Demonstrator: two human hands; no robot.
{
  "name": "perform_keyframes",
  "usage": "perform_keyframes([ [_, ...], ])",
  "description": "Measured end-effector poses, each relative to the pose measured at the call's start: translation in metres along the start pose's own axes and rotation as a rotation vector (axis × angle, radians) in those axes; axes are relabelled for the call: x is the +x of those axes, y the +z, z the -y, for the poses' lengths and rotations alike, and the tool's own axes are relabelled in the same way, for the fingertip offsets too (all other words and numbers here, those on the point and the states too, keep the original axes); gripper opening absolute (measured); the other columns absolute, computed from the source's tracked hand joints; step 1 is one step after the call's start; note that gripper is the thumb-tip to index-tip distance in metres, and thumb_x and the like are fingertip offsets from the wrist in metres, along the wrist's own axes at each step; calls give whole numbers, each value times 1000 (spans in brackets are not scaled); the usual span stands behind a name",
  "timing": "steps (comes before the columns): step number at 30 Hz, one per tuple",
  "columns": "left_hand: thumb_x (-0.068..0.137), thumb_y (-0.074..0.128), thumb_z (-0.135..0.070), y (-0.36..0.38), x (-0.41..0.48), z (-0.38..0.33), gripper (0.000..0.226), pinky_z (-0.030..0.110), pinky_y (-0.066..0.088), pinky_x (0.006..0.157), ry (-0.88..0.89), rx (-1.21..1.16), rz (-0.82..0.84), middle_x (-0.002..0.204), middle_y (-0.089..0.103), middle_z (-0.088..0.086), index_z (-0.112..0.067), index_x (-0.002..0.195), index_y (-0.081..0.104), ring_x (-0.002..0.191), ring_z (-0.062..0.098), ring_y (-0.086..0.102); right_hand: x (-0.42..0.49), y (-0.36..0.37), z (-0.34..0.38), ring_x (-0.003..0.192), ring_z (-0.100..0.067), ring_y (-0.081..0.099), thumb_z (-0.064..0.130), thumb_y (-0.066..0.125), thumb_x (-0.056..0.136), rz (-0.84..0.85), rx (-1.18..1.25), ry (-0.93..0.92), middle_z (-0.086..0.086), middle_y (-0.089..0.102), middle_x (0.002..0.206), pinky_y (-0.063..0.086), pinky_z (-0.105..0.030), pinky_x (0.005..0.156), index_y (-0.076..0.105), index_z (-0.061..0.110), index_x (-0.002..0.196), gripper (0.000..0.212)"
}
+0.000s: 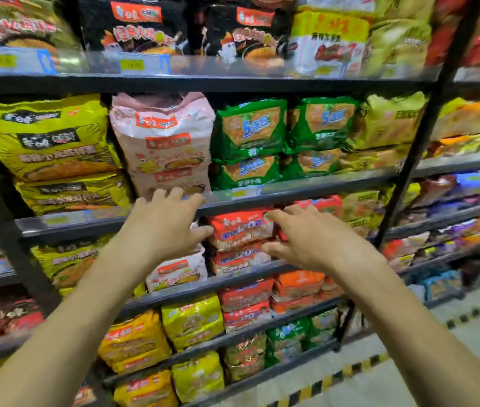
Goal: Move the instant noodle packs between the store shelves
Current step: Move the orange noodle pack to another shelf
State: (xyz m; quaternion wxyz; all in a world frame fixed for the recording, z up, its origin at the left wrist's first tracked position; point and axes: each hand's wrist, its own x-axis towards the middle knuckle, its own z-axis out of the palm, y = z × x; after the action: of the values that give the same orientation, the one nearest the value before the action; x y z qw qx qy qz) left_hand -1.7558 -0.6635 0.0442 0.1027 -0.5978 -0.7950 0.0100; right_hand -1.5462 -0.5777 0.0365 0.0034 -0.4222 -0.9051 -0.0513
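Observation:
Two red-orange noodle packs are stacked on a middle shelf; the top red pack lies between my hands. My left hand is spread open at its left edge, thumb touching the pack's corner, fingers over the shelf rail. My right hand is open at the pack's right side, fingers apart, holding nothing. The lower red pack lies under it. A pink pack sits lower left, partly behind my left wrist.
Dark metal shelves are full of packs: pink and yellow above left, green above, black on top, yellow and orange below. A black upright post stands at right. Tiled floor with hazard stripe lies lower right.

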Motion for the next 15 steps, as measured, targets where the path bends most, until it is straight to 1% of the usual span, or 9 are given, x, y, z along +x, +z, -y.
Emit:
perform_keyframes([
  [5,96,40,-69,-21,16,-67,69,51,42,103,95,30,5,149,44,6,-31,153,31,137,34,43,-38,-3,-71,132,-35,43,59,50,96,21,23,87,-8,44,148,43,-46,101,37,26,148,63],
  [8,96,40,-69,-34,29,-106,70,50,43,104,139,30,-6,150,44,6,-31,154,30,137,34,42,-52,-5,-112,133,-36,41,59,51,95,35,38,143,-10,44,149,42,-47,102,38,24,148,65],
  [12,97,39,-68,-45,53,-157,69,50,44,103,223,39,4,151,43,6,-32,155,29,138,33,42,-66,-7,-159,134,-36,42,56,53,96,21,60,214,-10,43,149,42,-47,103,35,23,150,66],
  [15,96,40,-69,-51,76,-196,68,49,44,103,268,38,-8,148,45,5,-33,153,31,136,32,44,-71,-6,-195,134,-36,42,54,53,97,24,71,263,-9,41,151,42,-47,103,32,24,153,67],
])
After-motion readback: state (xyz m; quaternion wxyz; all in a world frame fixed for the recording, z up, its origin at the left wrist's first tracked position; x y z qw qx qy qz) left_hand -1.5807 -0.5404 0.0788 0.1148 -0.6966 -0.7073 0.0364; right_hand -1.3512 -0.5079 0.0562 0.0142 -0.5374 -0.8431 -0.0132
